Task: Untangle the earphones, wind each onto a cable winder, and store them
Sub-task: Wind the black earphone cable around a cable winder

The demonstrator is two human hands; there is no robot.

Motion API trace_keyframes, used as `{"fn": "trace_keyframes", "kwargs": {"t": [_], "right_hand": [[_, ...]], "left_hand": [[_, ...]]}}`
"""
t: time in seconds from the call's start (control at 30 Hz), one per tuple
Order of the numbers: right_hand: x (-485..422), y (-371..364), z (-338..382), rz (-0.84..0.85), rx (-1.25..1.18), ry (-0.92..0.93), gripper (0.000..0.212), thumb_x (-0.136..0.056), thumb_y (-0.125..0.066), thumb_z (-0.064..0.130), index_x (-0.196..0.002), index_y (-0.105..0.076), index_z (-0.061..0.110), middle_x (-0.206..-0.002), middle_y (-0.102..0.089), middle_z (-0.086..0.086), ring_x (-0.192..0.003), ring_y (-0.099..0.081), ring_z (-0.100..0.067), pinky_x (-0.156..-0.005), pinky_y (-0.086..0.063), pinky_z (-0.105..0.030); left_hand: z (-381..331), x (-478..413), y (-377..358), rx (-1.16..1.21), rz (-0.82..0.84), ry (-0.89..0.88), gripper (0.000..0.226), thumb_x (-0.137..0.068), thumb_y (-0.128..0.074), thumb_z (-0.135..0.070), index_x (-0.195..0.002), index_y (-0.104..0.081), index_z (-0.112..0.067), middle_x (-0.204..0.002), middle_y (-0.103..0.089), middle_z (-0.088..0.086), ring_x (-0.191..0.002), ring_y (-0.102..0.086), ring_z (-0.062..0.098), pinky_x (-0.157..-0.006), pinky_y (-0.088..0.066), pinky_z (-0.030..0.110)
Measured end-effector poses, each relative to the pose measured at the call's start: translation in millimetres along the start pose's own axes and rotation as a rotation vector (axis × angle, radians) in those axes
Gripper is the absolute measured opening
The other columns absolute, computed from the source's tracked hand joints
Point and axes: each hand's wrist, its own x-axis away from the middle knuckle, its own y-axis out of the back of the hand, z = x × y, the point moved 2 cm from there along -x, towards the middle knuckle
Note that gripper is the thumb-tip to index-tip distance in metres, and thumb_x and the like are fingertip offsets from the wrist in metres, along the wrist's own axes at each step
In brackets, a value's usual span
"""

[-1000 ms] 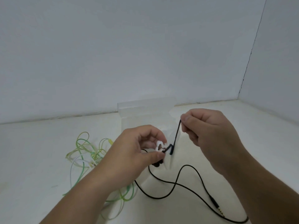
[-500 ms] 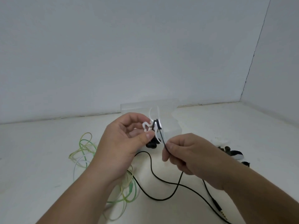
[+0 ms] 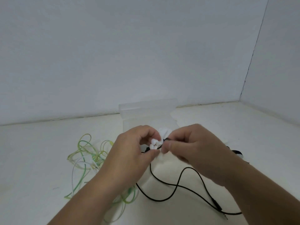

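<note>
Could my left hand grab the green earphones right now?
Probably not yet: the left hand is busy pinching the white cable winder, though the green earphones lie in the open beside that forearm.

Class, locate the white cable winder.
Head view, centre: left hand pinches the white cable winder, beside the right hand pinching the black cable, before the clear box.

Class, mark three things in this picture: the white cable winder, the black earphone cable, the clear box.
white cable winder (image 3: 153,144), head view, its white lobes.
black earphone cable (image 3: 177,185), head view, where it crosses itself.
clear box (image 3: 146,111), head view, its far wall.
</note>
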Motion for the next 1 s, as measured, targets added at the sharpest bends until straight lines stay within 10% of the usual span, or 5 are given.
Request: {"fn": "trace_keyframes", "kwargs": {"t": [0.3, 0.63, 1.0], "right_hand": [[-6, 16, -7, -0.410, 0.148, 0.068, 0.026, -0.087, -0.071, 0.027, -0.065, -0.064, 0.015, -0.046, -0.042, 0.010, -0.044, -0.037, -0.006, -0.045, -0.033, -0.014], [-6, -4, -15, 0.020, -0.202, -0.193, 0.041, -0.099, -0.055, 0.034, -0.070, -0.066, 0.007, -0.058, -0.040, -0.003, -0.048, -0.027, -0.012, -0.045, -0.021, -0.024], [-1, -13, -9, 0.156, -0.099, -0.181, 0.027, -0.097, -0.056, 0.023, -0.081, -0.077, 0.018, -0.056, -0.045, 0.008, -0.053, -0.037, -0.010, -0.051, -0.032, -0.020]], "left_hand": [[-4, 0, 2, 0.321, 0.219, 0.080, 0.032, -0.076, -0.076, 0.009, -0.081, -0.071, -0.023, -0.073, -0.067, -0.010, -0.072, -0.066, 0.007, -0.068, -0.051, 0.019], [-2, -3, 3, 0.809, 0.159, 0.050, 0.024, -0.069, -0.075, 0.001, -0.087, -0.073, -0.015, -0.082, -0.070, 0.011, -0.073, -0.067, 0.022, -0.066, -0.056, 0.027], [15, -7, 9, 0.527, -0.206, 0.233, 0.022, -0.079, -0.076, 0.004, -0.090, -0.070, -0.014, -0.080, -0.070, 0.007, -0.066, -0.071, 0.022, -0.073, -0.050, 0.034]]}}
